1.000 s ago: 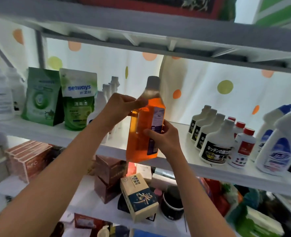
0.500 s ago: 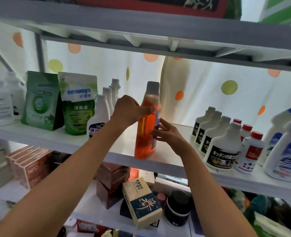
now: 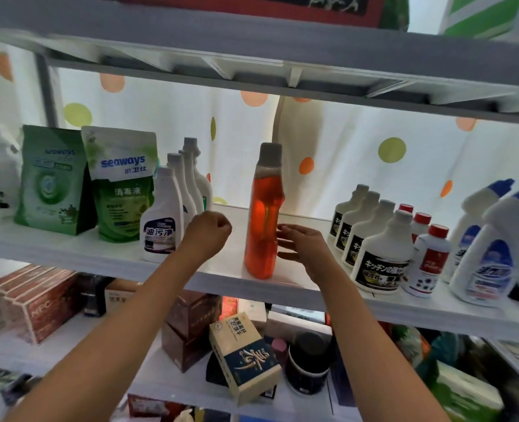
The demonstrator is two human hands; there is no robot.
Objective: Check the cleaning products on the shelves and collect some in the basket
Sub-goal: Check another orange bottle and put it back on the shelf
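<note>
An orange bottle with a grey cap stands upright on the white middle shelf. My left hand hovers just left of it with loosely curled fingers, holding nothing. My right hand is at the bottle's right side, fingers spread and straight, the fingertips at or barely off its surface. No basket is in view.
Left of the bottle stand white spray bottles and two green refill pouches. To the right are black-labelled white bottles, red-capped bottles and blue-capped bottles. Boxes and a dark jar fill the lower shelf. Another shelf hangs overhead.
The orange bottle went from tilted in both hands to standing upright on the shelf. Both hands have let go; the left has drawn back to the left.
</note>
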